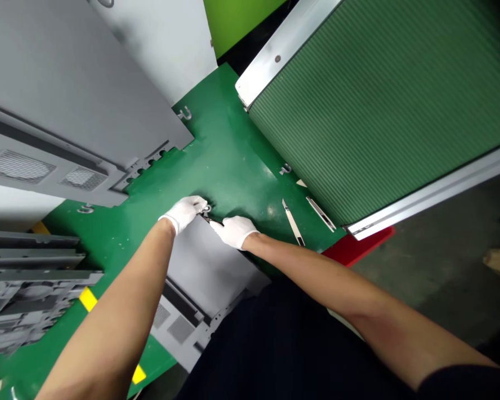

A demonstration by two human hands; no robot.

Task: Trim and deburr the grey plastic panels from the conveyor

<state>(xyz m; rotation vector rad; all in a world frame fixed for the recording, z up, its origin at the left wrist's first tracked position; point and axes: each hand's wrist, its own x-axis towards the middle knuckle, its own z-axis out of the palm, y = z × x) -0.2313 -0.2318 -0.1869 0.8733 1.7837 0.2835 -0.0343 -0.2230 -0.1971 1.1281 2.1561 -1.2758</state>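
Note:
My left hand (185, 213), in a white glove, is closed with its fingertips pinched at a small silvery hook-shaped metal piece (207, 209). This piece is at the far corner of a grey panel (210, 261). My right hand (236, 231), also gloved in white, is wrapped around a slim dark tool (215, 221), whose tip reaches the same corner. The fingers hide most of the tool, so its kind cannot be made out. The panel lies in front of my body, with vent grilles (182, 329) on its left side part.
Right of my hands lie a white utility knife (293, 223) and another cutter (321, 214) on the green table (220, 166). A ribbed green belt conveyor (379, 105) borders the right. A large grey panel (91, 72) stands at left, with stacked grey parts (29, 300) below.

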